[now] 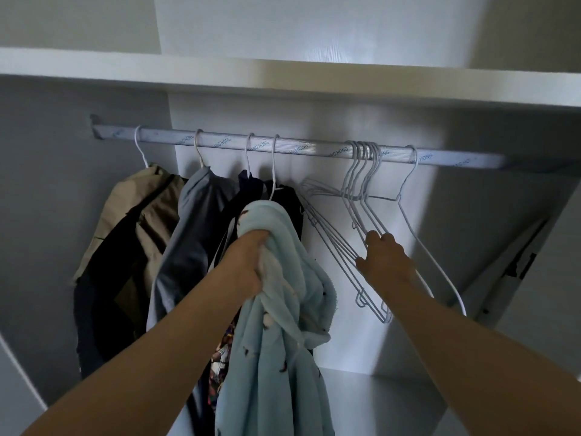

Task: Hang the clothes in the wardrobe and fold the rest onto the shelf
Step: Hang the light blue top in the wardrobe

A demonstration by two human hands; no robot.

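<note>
A light blue fleecy garment (283,325) with small dark prints hangs from my left hand (248,262), which grips a bunch of it in front of the clothes on the rail. My right hand (385,258) is on a cluster of empty white wire hangers (358,221) near the rail's middle, fingers curled around their lower wires. The silver wardrobe rail (298,147) runs across the view. On its left part hang a tan and black garment (132,234), a grey one (191,234) and dark ones (283,199), each on a wire hanger.
A white shelf board (283,80) sits just above the rail. One more empty hanger (415,221) hangs alone further right. A metal hinge arm (515,262) slants along the right wall. A lower white shelf surface (361,388) lies below the hangers.
</note>
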